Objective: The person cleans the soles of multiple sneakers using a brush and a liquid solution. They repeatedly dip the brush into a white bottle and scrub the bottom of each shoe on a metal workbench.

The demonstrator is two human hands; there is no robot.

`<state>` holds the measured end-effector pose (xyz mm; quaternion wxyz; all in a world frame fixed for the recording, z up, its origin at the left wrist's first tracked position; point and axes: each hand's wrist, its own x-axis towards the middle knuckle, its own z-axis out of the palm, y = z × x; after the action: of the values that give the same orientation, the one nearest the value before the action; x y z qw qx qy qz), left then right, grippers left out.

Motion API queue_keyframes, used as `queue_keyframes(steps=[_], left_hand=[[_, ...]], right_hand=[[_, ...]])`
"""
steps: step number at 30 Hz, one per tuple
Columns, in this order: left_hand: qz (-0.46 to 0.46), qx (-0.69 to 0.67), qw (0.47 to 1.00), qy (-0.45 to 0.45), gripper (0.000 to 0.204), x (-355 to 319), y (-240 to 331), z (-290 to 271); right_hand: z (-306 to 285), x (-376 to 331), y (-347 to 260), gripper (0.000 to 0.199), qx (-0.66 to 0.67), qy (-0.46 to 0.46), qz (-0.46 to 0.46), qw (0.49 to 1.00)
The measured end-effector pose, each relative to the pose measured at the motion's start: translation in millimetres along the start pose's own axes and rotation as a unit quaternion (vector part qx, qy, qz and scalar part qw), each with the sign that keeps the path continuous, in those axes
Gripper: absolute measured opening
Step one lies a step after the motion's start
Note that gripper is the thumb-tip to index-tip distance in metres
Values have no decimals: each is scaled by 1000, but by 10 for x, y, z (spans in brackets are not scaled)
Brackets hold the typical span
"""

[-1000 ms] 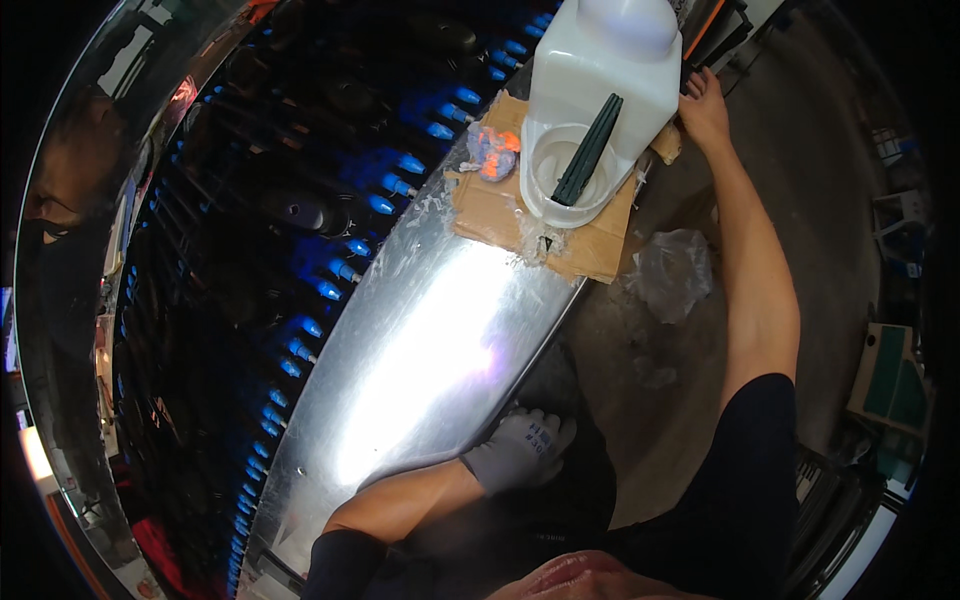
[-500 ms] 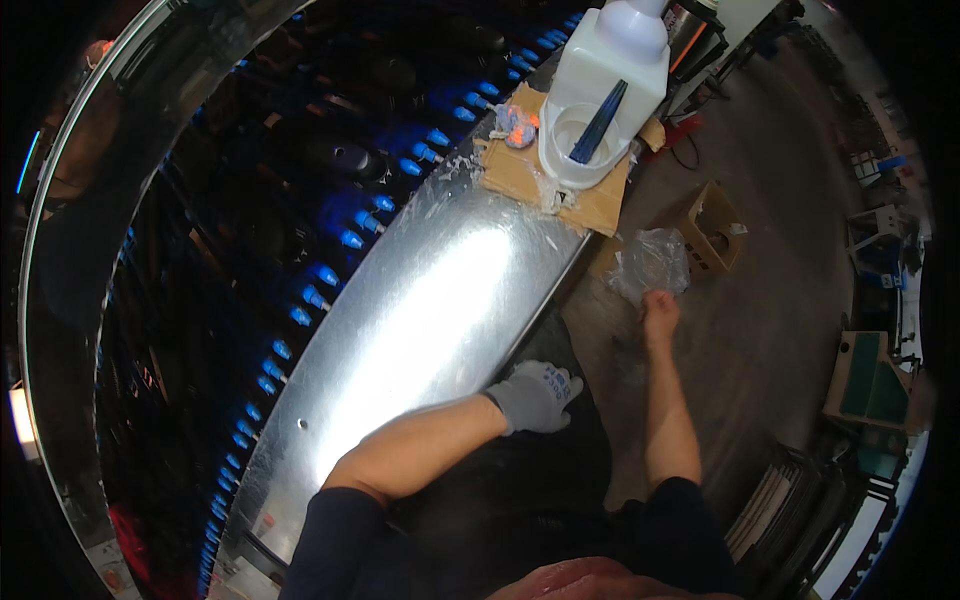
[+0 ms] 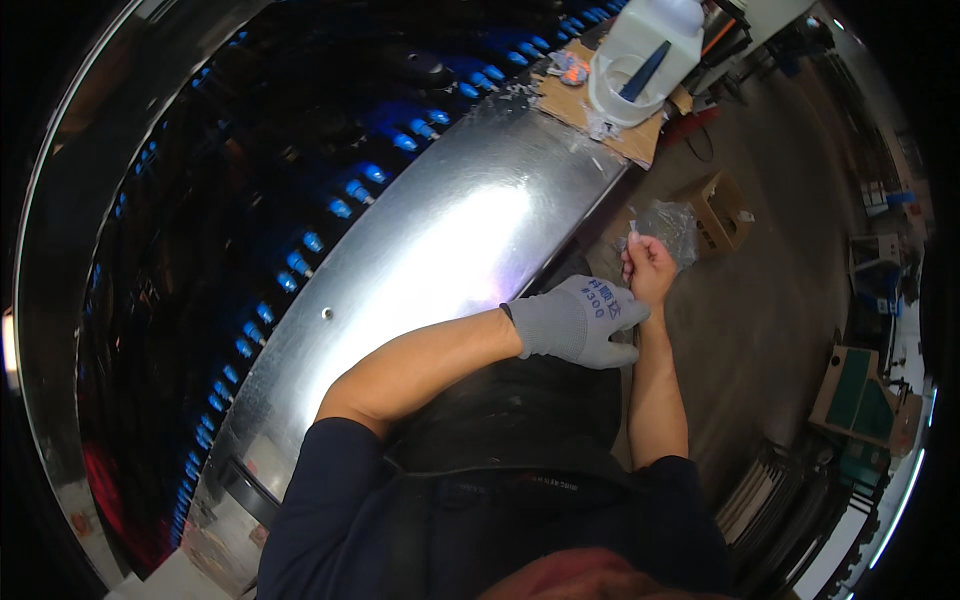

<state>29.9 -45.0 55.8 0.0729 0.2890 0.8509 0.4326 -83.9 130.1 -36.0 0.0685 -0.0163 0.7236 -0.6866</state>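
My left hand (image 3: 585,318), in a grey knit glove with blue print, reaches across to my right wrist. Its thumb and fingers stand apart, and nothing shows between them. My bare right hand (image 3: 648,268) is closed in a pinch, with a small pale bit at its fingertips too small to name. Just beyond that hand is a crumpled clear plastic bag (image 3: 672,228), beside an open cardboard box (image 3: 728,212); I cannot tell whether hand and bag touch. Below my forearms lies dark cloth over my lap.
A curved shiny metal surface (image 3: 440,250) runs along my left, with a row of blue-lit nozzles (image 3: 298,263) behind it. At its far end, a white plastic dispenser (image 3: 645,60) holding a dark blue stick-like tool (image 3: 646,72) stands on torn cardboard (image 3: 572,102). Cartons (image 3: 862,400) stand right.
My right hand has come back toward me from the plastic bag, its fingertips now pinched. My left hand has moved up and right to beside my right wrist. The whole view has shifted slightly.
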Motion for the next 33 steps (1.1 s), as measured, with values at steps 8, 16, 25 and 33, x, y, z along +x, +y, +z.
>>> queue_keyframes(steps=[8, 16, 25, 33], left_hand=[[-13, 63, 994, -84, 44, -612, -394, 482], [-53, 98, 984, -141, 45, -530, -331, 388], [-74, 115, 972, -191, 44, -498, -396, 529], [-88, 114, 966, -213, 42, -445, -357, 475]], right_hand=[[1035, 85, -370, 22, 86, -145, -149, 974], [1445, 76, -300, 18, 26, -245, -112, 963], [1358, 87, -297, 19, 77, -232, -95, 965], [1339, -18, -281, 13, 32, -204, -114, 972]])
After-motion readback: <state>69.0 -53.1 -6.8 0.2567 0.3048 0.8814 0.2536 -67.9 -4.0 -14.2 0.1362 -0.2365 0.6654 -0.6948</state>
